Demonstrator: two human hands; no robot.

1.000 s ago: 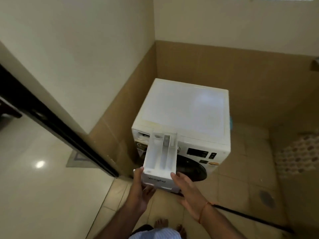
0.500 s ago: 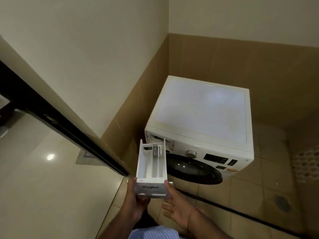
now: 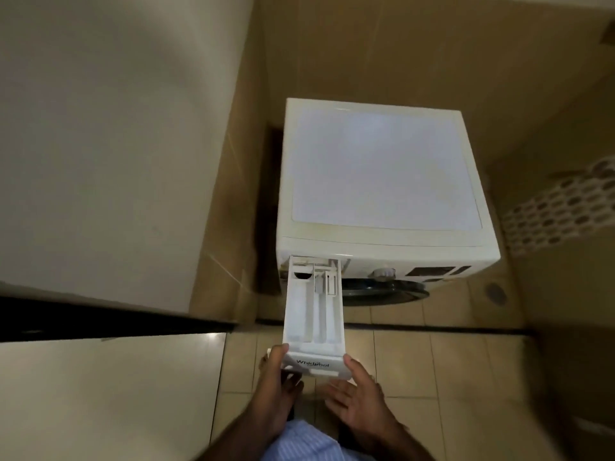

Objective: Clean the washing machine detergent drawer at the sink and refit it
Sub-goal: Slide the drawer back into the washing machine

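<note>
While the detergent drawer (image 3: 313,314) is out in front of me, its long axis runs straight away from my body toward the washing machine (image 3: 379,181). The branded front panel is at my end; the far end with the small compartments sits right at the slot in the machine's upper left corner. I cannot tell from here whether that far end is already inside the opening or only lined up with it. The drawer looks nearly level, perhaps tipped a little down toward me.

My left hand (image 3: 278,377) grips the front panel at its left corner, thumb on top and fingers curled underneath. My right hand (image 3: 357,394) is spread and relaxed, fingers straight, with only the thumb touching the panel's right corner; it steadies but does not clasp. Both hands are at the near end, so the left one carries the load and is the one that will steer.

I judge the coming move turns on keeping that long axis square to the slot: a push along it would send the drawer home, a pull would bring it clear toward me.

Beyond the drawer I see the dark round door (image 3: 382,291) just right of it, the control dial (image 3: 382,272), and the tiled floor (image 3: 416,361) beneath.
</note>
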